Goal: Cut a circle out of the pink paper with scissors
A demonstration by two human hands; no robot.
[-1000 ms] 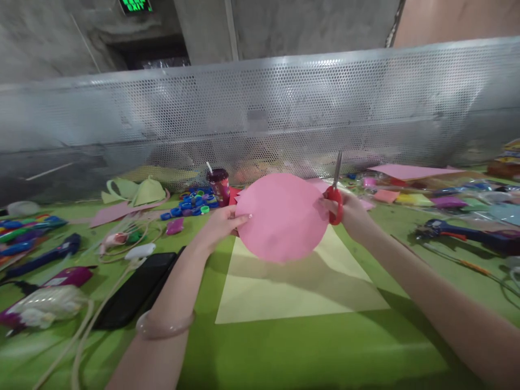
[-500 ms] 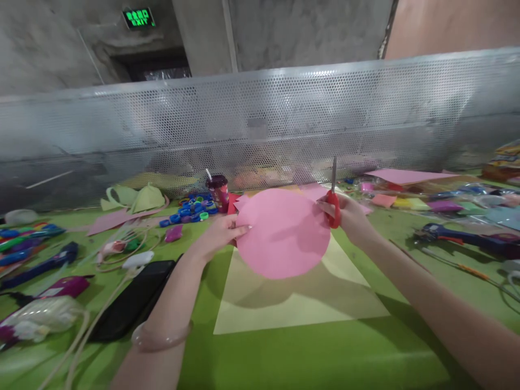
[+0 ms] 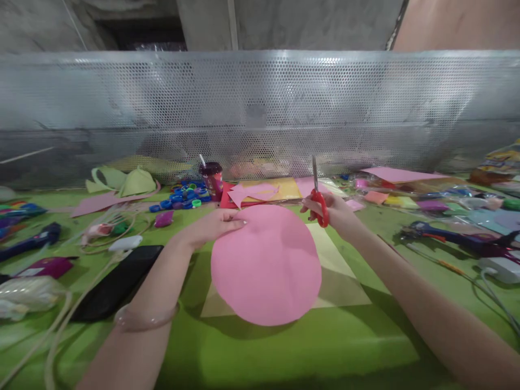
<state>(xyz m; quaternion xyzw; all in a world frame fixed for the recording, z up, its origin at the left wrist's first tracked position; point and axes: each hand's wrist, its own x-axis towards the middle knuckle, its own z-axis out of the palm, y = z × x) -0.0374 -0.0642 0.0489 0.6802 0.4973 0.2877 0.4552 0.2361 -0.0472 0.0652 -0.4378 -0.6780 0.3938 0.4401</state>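
My left hand (image 3: 213,225) pinches the far left edge of a round pink paper disc (image 3: 266,265), which it holds up over a pale yellow sheet (image 3: 337,271) on the green table (image 3: 284,352). A pale bangle sits on that wrist. My right hand (image 3: 331,211) grips red-handled scissors (image 3: 318,197) with the blades closed and pointing straight up, just beyond the disc's upper right edge.
A perforated metal screen (image 3: 260,108) walls the table's far side. Pink and yellow paper scraps (image 3: 260,190), a dark cup (image 3: 212,179) and blue bottle caps (image 3: 181,197) lie behind the disc. A black phone (image 3: 117,281) and cables lie left; tools and coloured sheets lie right.
The pink disc has tilted down and come nearer, now lying flatter over the yellow sheet. The scissors have shifted slightly left, away from the disc's edge. The camera has tipped downward.
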